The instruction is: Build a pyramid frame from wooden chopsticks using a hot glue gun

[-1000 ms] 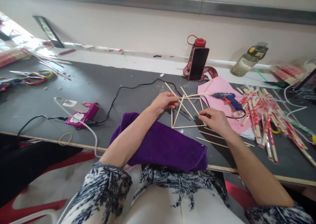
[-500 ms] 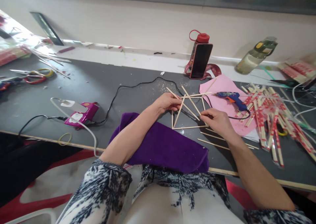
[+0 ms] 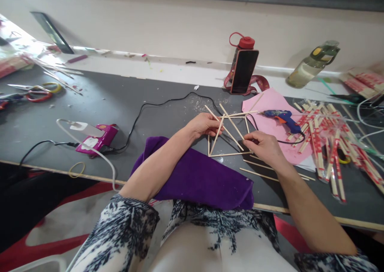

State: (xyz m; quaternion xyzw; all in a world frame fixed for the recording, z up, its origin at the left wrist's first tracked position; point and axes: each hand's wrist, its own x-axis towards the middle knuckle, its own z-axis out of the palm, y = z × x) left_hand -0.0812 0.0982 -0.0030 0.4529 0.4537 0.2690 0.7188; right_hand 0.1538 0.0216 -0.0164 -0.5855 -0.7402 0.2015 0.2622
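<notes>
My left hand is closed on a thin wooden chopstick that slants down to the right. The fingers of my right hand pinch the lower end of another chopstick, which leans up to the left. Both sticks cross over a frame of chopsticks on the table, a four-sided base with sticks standing at its corners. Several loose chopsticks lie beneath my right hand and wrist. A folded purple cloth rests under my left forearm.
A blue glue gun lies on pink paper, right of the frame. Wrapped chopsticks are heaped farther right. A phone leans on a red-capped bottle. A magenta power box and scissors are at left; a cord crosses the table.
The chopstick in my left hand has shifted slightly to the right at its lower end. My right hand keeps its pinch in nearly the same place. The view has moved a little.
</notes>
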